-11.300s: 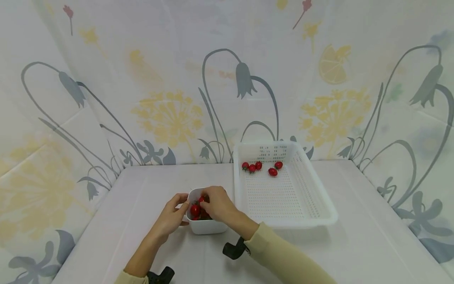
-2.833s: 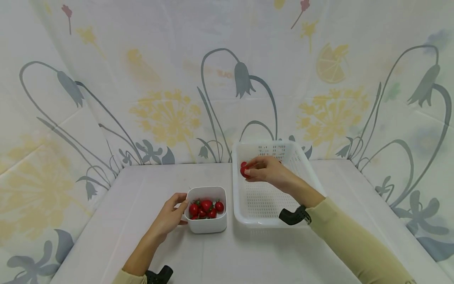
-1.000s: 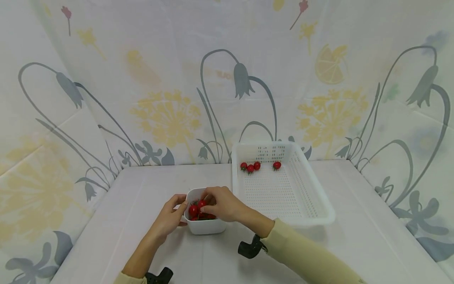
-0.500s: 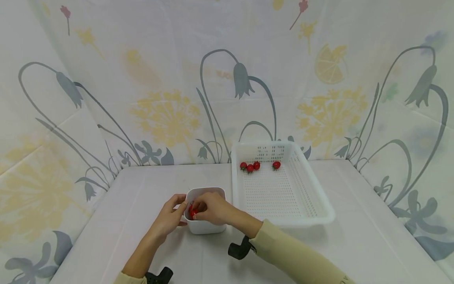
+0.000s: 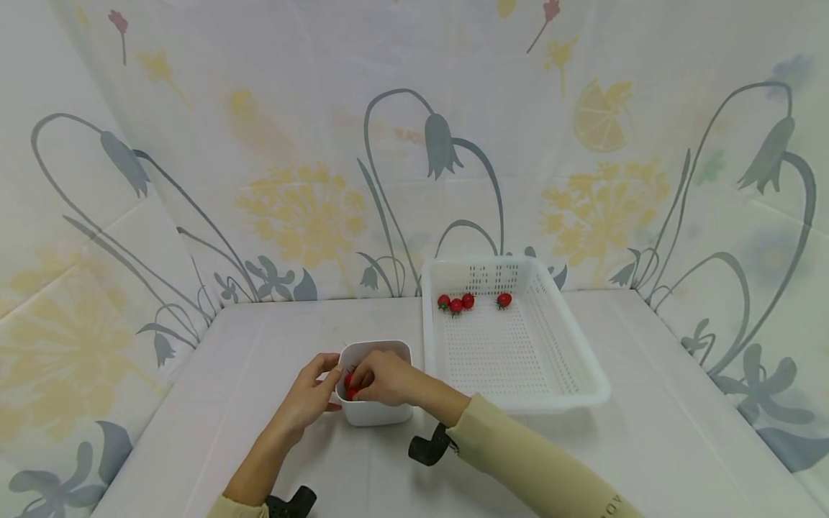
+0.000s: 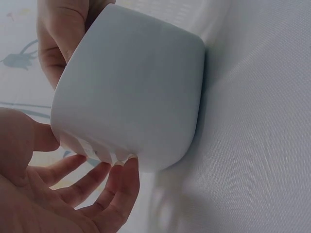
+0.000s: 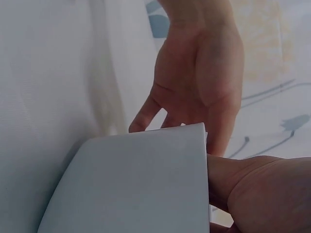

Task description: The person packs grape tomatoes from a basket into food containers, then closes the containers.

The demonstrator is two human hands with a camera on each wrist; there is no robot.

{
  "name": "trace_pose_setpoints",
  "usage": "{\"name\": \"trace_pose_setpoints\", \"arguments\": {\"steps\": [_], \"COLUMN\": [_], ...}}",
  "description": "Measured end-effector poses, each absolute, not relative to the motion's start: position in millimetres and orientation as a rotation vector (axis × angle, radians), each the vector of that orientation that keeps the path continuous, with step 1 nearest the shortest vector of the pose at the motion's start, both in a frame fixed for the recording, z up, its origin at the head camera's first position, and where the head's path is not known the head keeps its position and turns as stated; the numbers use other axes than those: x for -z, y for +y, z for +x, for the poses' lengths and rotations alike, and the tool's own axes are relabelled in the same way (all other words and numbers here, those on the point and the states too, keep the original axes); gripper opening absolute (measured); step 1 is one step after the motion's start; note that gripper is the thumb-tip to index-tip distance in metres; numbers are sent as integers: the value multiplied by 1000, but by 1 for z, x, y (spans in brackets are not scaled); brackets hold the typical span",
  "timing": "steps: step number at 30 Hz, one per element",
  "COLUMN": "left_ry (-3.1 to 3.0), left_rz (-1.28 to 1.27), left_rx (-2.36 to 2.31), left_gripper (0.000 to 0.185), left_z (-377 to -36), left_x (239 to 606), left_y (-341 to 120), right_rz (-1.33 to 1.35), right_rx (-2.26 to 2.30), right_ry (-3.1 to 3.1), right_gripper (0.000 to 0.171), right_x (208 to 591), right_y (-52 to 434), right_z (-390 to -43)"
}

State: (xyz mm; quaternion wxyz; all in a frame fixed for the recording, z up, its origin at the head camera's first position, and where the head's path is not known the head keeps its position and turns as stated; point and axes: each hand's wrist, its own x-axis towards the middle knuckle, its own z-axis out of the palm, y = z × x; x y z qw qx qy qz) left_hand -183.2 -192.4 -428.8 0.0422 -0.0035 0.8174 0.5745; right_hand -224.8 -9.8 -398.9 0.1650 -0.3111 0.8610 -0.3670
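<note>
Some lower-centre tomatoes [image 5: 352, 395] are seemingly being settled: left hand [image 5: 308, 396] gripping box [image 5: 377, 414], right hand [image 5: 387, 378] (hold hidden) probably needing withdrawal next.

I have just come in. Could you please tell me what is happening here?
A person's left hand holds a small white container on the table. The right hand is inside it, with cherry tomatoes showing beside it; whether it grips one is hard to see. Four more tomatoes lie in the larger white basket.

Flower-printed cloth [image 5: 311, 129] hanging behind white-covered table [image 5: 259, 352].
</note>
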Motion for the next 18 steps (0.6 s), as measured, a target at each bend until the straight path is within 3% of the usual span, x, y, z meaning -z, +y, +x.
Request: {"name": "trace_pose_setpoints", "arguments": {"steps": [18], "left_ry": [2493], "left_rz": [-3], "left_rx": [-1770], "left_gripper": [37], "left_z": [-184], "left_x": [430], "left_y": [-193], "right_rz": [-905], "right_rx": [981], "right_ry": [2485], "right_gripper": [10], "right_x": [397], "right_y": [-10], "right_z": [-227]}}
